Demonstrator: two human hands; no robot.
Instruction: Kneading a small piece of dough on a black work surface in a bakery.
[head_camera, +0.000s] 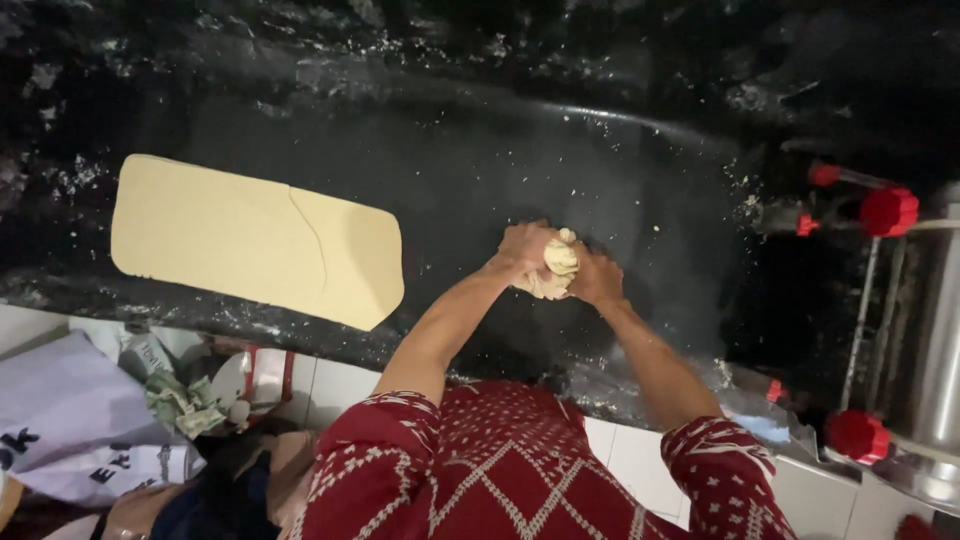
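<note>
A black, flour-dusted counter (480, 160) carries a flat pale dough sheet (255, 240) at the left. Right of it, well apart, the left hand (525, 250) and right hand (597, 277) are clamped together around a small dough lump (556, 268).

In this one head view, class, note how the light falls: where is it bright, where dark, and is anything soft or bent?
Head view: the dough sheet is brightly lit; the black counter swallows light, with a faint sheen along its far curve; the hands on the dough lump look slightly soft; the red knobs glow oversaturated; edges bow from the wide lens.
</note>
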